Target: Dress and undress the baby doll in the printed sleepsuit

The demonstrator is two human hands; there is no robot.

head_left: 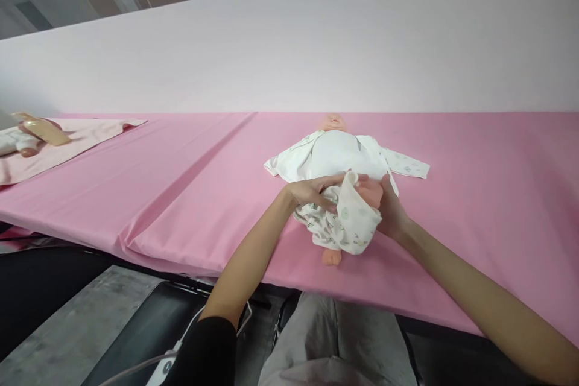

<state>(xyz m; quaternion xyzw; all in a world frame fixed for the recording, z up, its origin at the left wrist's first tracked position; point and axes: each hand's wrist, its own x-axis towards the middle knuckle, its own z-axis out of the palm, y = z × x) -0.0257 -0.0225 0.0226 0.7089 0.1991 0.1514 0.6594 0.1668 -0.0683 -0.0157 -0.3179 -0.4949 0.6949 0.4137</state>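
Observation:
A baby doll [335, 123] lies on its back on the pink cloth, its head toward the white wall. It wears a white top [337, 154], open at the front with the sleeves spread. White patterned pants [357, 220] are bunched around its legs, and one foot [332, 257] sticks out at the bottom. My left hand [316, 190] grips the pants at their left side, fingers partly hidden by the fabric. My right hand [389, 208] is closed around the doll's bare leg [371, 192] at the right.
The pink cloth [190, 193] covers the table, with a raised fold left of centre. At the far left, another doll's part [20, 142] and a tan bottle-like object [47, 131] rest on a pale pink cloth [90, 139]. A white wall [289, 48] stands behind.

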